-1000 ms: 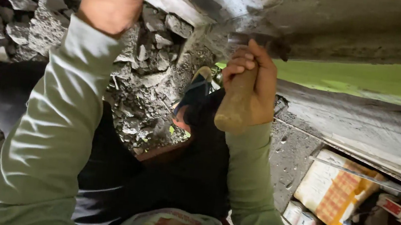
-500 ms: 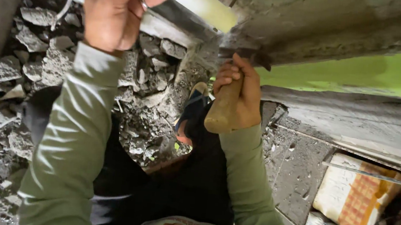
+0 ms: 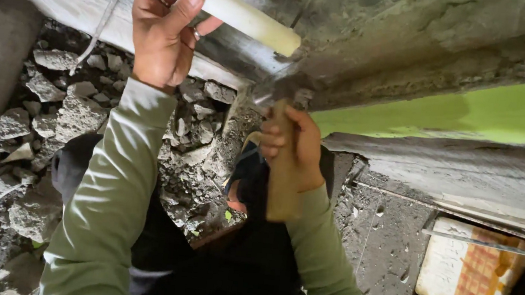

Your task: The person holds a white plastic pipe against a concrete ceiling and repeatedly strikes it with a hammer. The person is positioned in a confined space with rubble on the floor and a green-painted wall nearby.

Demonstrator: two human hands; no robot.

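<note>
Overhead, at the upper left of the frame, the left hand (image 3: 164, 26) is closed around a cream-coloured pipe (image 3: 231, 9), fingers curled over its near end and the thumb laid along its side, so the grip is firm and full. The pipe's long axis runs from the upper left down toward the centre of the frame, pressed up against the grey concrete underside (image 3: 379, 29); its free end sits just above and to the left of the other hand.

At the centre, the right hand (image 3: 291, 150) is wrapped tightly round a wooden handle (image 3: 281, 188) that stands nearly upright in the picture. The handle's lower end sticks out below the fist; its upper end meets a small metal head (image 3: 274, 93) right at the concrete, just beside the pipe's free end. What kind of tool it is I cannot tell for sure.

So the pipe's open end lies up and left of the right-hand fingers, very near the tool's head, and the right hand is the nearer one to that end.

Rubble stones (image 3: 51, 112) fill the left of the frame, a lime-green band (image 3: 474, 111) crosses the right, and an orange-and-cream sack (image 3: 470, 273) lies at the lower right.
</note>
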